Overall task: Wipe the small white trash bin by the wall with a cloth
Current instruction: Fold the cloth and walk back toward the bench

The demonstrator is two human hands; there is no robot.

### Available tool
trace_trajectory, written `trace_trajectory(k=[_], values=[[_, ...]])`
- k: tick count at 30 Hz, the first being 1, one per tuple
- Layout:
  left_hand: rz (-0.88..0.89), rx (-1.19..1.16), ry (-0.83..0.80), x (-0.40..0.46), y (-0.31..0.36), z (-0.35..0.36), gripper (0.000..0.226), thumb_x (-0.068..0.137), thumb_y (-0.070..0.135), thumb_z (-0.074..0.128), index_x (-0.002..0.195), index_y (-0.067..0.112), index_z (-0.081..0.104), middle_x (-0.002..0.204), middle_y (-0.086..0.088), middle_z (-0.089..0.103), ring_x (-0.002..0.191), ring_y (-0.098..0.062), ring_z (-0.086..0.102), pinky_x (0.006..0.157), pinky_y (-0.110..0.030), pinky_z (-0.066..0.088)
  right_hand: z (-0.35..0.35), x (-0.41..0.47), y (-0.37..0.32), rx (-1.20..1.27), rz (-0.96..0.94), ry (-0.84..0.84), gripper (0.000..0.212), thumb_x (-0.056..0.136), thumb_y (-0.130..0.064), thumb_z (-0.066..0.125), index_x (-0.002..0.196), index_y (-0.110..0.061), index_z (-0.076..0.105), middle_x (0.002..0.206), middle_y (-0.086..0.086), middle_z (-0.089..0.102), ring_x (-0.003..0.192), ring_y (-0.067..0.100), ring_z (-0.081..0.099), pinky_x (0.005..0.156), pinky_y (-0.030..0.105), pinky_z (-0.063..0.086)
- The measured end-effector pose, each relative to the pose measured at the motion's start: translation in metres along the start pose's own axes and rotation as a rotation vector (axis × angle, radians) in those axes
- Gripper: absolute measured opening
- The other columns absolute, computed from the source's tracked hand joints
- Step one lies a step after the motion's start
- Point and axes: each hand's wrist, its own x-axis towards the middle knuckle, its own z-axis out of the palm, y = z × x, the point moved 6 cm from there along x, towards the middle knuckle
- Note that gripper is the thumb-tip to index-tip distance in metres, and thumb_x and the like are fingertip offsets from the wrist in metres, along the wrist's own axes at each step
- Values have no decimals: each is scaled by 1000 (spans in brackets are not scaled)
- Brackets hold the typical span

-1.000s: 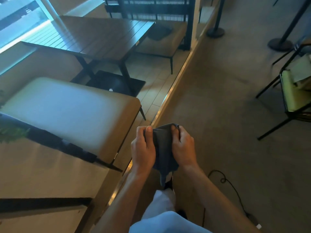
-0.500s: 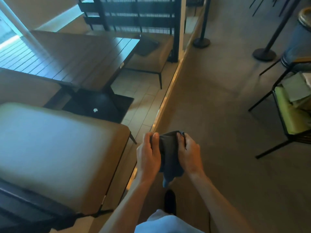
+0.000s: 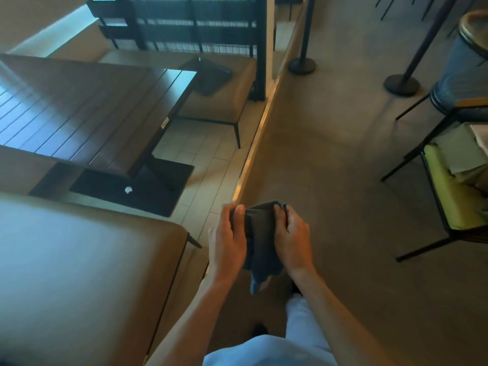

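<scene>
A dark grey cloth (image 3: 260, 239) hangs bunched between both my hands in front of my waist. My left hand (image 3: 227, 241) grips its left edge with the thumb on top. My right hand (image 3: 291, 237) grips the right edge, fingers curled over the fold. A loose tail of the cloth dangles below the hands. No small white trash bin shows in the head view.
A tan padded bench (image 3: 79, 273) fills the lower left, a dark slatted table (image 3: 87, 112) stands behind it. A brass floor strip (image 3: 253, 151) runs ahead. Black stanchion bases (image 3: 401, 84) and a black-framed chair with a green cushion (image 3: 454, 196) stand at the right.
The view has moved forward along the floor strip; the bench and table slid down and left. Both hands keep the same hold on the cloth.
</scene>
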Motion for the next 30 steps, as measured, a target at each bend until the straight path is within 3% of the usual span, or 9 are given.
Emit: trace_trajectory(k=[5,11,15,21,30], values=[[7,31,4,57,1,43,21,104,34,38,98,19,51,67,6,54,62,-8,58,51,-16,47,-9,73,10,9,3,-24,26,106,-31,43,90,-20,61,67,-5,61,58,1,58,51,8,39],[-44,38,23,137,11,109,23,105,39,36,96,24,49,71,3,53,63,-13,55,54,-26,50,-32,182,23,0,17,-38,31,106,-39,41,96,-20,64,69,-5,63,59,6,61,51,16,45],[-65,38,34,193,24,155,18,106,32,38,95,22,48,72,5,52,64,-8,55,54,-19,49,-51,252,25,24,20,-68,31,106,-38,42,101,-17,65,72,-3,65,61,6,62,52,17,47],[-74,51,57,267,37,213,19,105,38,36,95,25,47,73,4,52,62,-6,55,53,-19,48,-81,344,19,17,-28,-50,29,106,-33,44,97,-14,65,69,-4,63,58,4,60,51,15,43],[-64,58,74,363,43,272,28,102,38,36,94,15,49,68,7,50,58,-1,53,50,-13,43,-95,454,25,25,-23,-48,24,106,-30,45,91,-22,62,69,-8,62,60,0,59,52,9,40]])
